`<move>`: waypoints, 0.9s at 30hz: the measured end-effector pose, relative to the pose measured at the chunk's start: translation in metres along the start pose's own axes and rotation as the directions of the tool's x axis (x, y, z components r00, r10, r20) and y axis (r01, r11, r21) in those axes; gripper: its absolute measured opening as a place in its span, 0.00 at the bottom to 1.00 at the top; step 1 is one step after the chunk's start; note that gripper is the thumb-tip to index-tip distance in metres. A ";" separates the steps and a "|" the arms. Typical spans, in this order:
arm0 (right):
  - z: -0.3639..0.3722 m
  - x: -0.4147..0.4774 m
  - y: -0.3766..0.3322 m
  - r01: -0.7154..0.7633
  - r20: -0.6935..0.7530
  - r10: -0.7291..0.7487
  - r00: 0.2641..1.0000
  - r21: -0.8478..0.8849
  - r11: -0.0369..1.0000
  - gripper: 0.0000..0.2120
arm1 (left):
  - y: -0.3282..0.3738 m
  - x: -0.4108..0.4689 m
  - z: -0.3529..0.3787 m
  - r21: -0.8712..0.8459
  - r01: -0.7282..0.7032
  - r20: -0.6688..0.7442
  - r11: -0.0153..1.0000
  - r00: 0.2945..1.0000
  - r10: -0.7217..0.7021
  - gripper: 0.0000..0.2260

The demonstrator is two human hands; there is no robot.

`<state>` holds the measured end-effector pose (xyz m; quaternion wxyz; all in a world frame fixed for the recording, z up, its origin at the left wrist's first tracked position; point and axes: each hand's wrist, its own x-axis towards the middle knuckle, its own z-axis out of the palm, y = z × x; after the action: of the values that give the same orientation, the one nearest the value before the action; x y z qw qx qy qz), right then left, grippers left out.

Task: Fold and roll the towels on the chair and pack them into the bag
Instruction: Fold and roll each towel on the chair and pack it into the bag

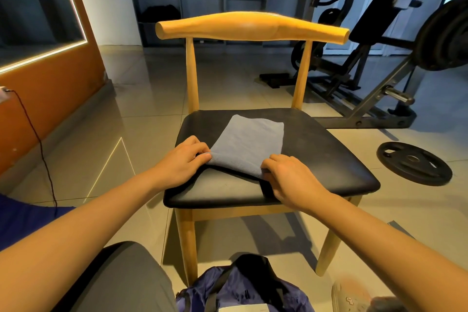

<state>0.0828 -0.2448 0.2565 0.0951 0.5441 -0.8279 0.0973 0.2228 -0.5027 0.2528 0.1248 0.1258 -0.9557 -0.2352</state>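
Blue towel (249, 144) lies folded flat on the chair (316, 159) seat, its near edge pinched at each corner by the left hand (186, 159) and right hand (291, 180), likely to start a roll toward the backrest, bag (243, 289) waiting below.

I cannot read any text, label, brand, number or sign here. The pale tag on my bag (244, 308) is cut by the lower edge and looks blank. The weight plate (414, 163) on the floor may have raised marks, but they are too small and dark to read. The marks on my shoe (350, 300) are blurred.
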 end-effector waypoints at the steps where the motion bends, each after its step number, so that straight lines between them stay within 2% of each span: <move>1: -0.002 0.002 0.001 -0.036 0.032 0.034 0.999 0.060 0.998 0.04 | 0.001 0.002 0.000 0.001 0.008 0.017 1.000 1.000 -0.008 0.11; 6: -0.007 0.012 0.007 -0.263 0.184 0.211 0.960 0.329 0.907 0.11 | 0.007 0.013 -0.001 0.002 0.116 0.085 0.993 0.990 -0.115 0.17; 9: -0.005 0.015 0.007 -0.341 0.170 0.301 0.938 0.311 0.887 0.10 | 0.014 0.021 -0.005 -0.051 0.199 0.118 0.979 0.974 -0.192 0.18; 11: -0.004 0.013 0.004 -0.306 0.073 0.297 0.952 0.231 0.924 0.06 | 0.017 0.026 -0.008 -0.106 0.215 0.094 0.971 0.974 -0.206 0.15; 14: -0.004 0.012 0.005 -0.119 -0.086 0.123 0.989 0.053 0.992 0.06 | 0.017 0.028 -0.003 -0.217 0.211 0.000 0.953 0.976 -0.216 0.07; 16: -0.004 0.011 0.006 -0.005 -0.117 -0.002 0.993 -0.060 0.998 0.08 | 0.017 0.024 0.005 -0.207 0.141 -0.105 0.968 0.981 -0.166 0.04; 19: -0.001 0.006 0.006 0.068 -0.098 -0.080 0.992 -0.118 0.991 0.12 | 0.014 0.013 0.011 -0.135 0.040 -0.221 0.990 0.973 -0.069 0.04; 22: 0.001 0.002 0.007 0.088 -0.057 -0.097 0.994 -0.137 0.987 0.15 | 0.008 0.003 0.007 -0.153 0.015 -0.149 0.988 0.988 -0.039 0.04; 25: 0.001 0.004 0.008 0.057 -0.075 -0.063 0.995 -0.075 0.996 0.11 | 0.002 -0.002 0.003 -0.094 -0.018 -0.050 0.995 0.999 0.013 0.12; 27: 0.000 0.007 0.007 0.043 -0.068 -0.047 0.997 -0.060 0.997 0.10 | 0.001 -0.001 0.003 -0.059 -0.030 -0.051 0.998 0.998 0.027 0.12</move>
<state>0.0739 -0.2485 0.2584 0.1417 0.5560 -0.8141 0.0897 0.2228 -0.5000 0.2507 0.1558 0.1142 -0.9464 -0.2588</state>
